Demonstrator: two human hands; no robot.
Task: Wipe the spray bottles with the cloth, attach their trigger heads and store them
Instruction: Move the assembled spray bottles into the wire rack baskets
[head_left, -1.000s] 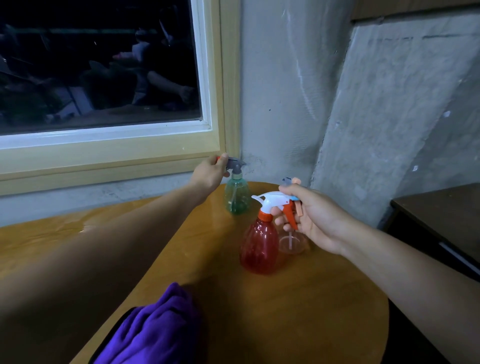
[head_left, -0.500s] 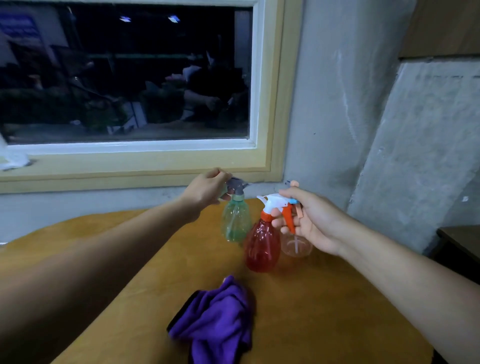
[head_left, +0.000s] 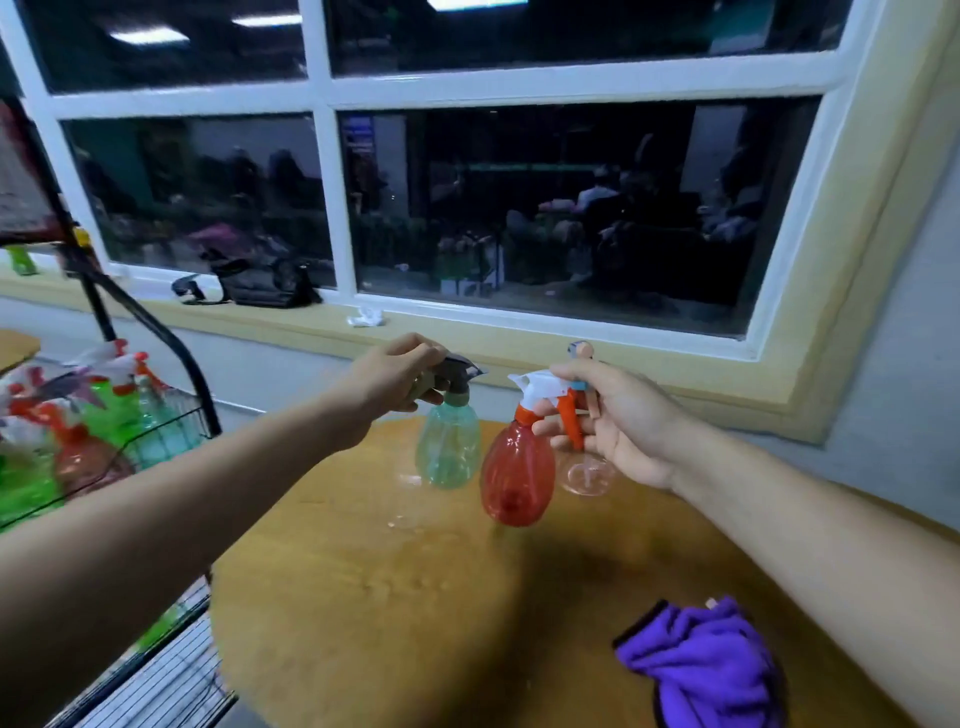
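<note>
Clamped in the curled fingers of the left hand (head_left: 400, 376), just left of frame centre: the dark grey plastic trigger head (head_left: 460, 370) of a pale green translucent spray bottle (head_left: 448, 447), upright below the grip. Pinched in the right hand (head_left: 618, 421), just right of centre: the white-and-orange trigger head (head_left: 543, 387) of a red translucent spray bottle (head_left: 514, 473), neck up, body slightly tilted. Tucked behind the same fingers: a blue-and-peach trigger head (head_left: 581, 353) on a clear colourless spray bottle (head_left: 587, 473).

Hard to tell whether lifted clear of the round wooden tabletop (head_left: 363, 597) or just touching it. All three heads apparently on, so probably the storing step. At lower right, apart from both hands: the crumpled purple cloth (head_left: 701, 665).

At the left edge: a black wire basket rack (head_left: 171, 415) holding blurred green, red and clear bottles, the likely destination. Left of both grips and nearer the left hand, so probably the green bottle first, long axis kept vertical, then a longer reach across for the right hand's pair.

Blurred and cut off by the frame edge: the rack's contents and free room. Hidden by fingers: the hold on the clear bottle's head, and whether any collar is screwed fully down.
</note>
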